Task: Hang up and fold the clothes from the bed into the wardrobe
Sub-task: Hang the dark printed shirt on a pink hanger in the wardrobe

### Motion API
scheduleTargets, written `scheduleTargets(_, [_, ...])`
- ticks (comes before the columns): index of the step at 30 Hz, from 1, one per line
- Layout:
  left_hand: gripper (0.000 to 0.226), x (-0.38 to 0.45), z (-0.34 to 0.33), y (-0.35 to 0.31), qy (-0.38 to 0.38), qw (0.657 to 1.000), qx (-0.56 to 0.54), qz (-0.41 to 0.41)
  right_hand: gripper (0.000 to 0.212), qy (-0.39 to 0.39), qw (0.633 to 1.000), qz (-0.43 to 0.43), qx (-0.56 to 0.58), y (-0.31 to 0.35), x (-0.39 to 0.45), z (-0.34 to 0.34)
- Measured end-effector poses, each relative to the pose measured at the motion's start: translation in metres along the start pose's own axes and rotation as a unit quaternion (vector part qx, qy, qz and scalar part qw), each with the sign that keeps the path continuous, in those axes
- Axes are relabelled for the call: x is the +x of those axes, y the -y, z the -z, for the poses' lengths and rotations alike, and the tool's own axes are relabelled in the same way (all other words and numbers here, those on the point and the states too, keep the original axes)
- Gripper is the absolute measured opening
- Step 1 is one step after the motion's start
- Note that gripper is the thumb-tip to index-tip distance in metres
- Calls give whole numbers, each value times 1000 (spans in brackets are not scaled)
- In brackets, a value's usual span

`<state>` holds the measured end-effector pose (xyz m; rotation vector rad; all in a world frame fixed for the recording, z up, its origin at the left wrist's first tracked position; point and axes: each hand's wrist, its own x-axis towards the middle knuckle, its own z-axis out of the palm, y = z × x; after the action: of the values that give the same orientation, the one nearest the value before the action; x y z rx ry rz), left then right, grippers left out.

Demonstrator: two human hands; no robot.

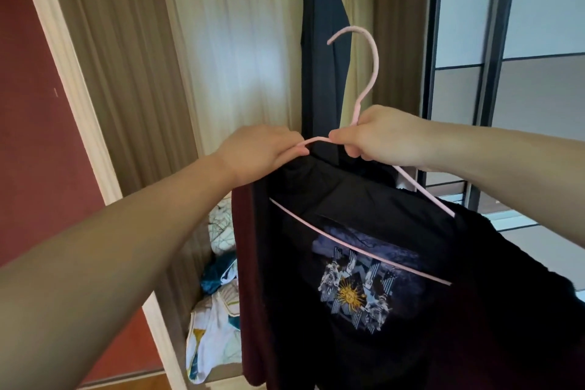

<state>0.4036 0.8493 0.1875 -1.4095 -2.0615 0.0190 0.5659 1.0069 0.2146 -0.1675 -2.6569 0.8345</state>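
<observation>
A black T-shirt [373,336] with a sun-and-figures print hangs in front of me, partly threaded on a pink wire hanger [371,73]. The hanger's hook points up and left, its lower bar crosses the shirt's chest and its right arm sticks out above the right shoulder. My left hand [262,152] pinches the shirt's collar and the hanger's left arm together. My right hand [380,136] grips the hanger at the base of its hook. The hanger's left end is hidden inside the shirt.
A dark garment [323,51] hangs behind the hanger, in front of cream and brown curtains [221,41]. A maroon cloth [245,279] hangs down the shirt's left side. Patterned bedding [215,326] lies low at the left. Sliding wardrobe panels [522,41] stand at the right, a red wall [31,136] at the left.
</observation>
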Motion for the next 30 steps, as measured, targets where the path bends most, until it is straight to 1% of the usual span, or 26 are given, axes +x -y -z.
scheduleTargets(2, [59,-2,-5,-2,15,1000,-8,12,44,9,1000,4,-6,-3,0,1])
scheduleTargets(4, [51,-1,-8,-7,23,999,7,31,46,13,1000,16,-11,-7,1,1])
scheduleTargets(6, [45,2,-8,-7,-8,998,14,52,43,19,999,42,-15,-17,-1,7])
scheduleTargets(7, [43,2,-8,-4,-29,997,11,67,36,34,998,47,-22,-25,-5,11])
scheduleTargets(8, [43,1,-8,0,-49,995,6,86,30,58,997,42,-29,-34,-11,15])
scheduleTargets(10, [49,-3,-6,11,-77,990,1,119,32,110,993,15,-42,-55,-27,23])
scheduleTargets(11, [49,-5,-5,17,-83,988,2,133,29,116,992,9,-43,-65,-34,25])
scheduleTargets(13, [42,-7,-2,25,-77,985,7,156,22,91,995,17,-37,-78,-40,26])
scheduleTargets(14, [39,-7,-1,28,-70,985,6,160,28,70,997,18,-37,-80,-40,26])
scheduleTargets(15, [36,-8,0,30,-65,985,1,162,39,49,998,21,-37,-78,-39,23])
scheduleTargets(16, [35,-8,1,32,-63,984,-8,167,48,30,999,23,-25,-74,-39,21])
scheduleTargets(17, [34,-9,1,34,-63,982,-22,175,52,18,1000,23,0,-70,-38,17])
scheduleTargets(18, [34,-11,0,37,-66,980,-40,186,50,11,999,22,38,-64,-37,14])
scheduleTargets(20, [33,-14,-3,44,-73,969,-76,225,36,-2,994,14,109,-45,-33,10])
scheduleTargets(21, [32,-15,-4,45,-75,963,-92,241,34,-19,992,6,126,-35,-29,9])
scheduleTargets(23, [28,-11,-5,45,-88,951,-126,267,36,-62,990,-7,126,-18,-13,11])
scheduleTargets(25, [40,-5,5,33,-118,935,-183,281,38,-89,988,-8,127,1,5,15])
scheduleTargets(26, [45,-2,15,22,-140,919,-232,285,38,-99,987,-5,130,11,14,17])
scheduleTargets(28, [44,1,37,-3,-179,883,-335,276,37,-125,983,-12,133,28,32,23])
scheduleTargets(30, [38,2,57,-27,-196,862,-399,245,26,-153,978,-16,142,47,49,29])
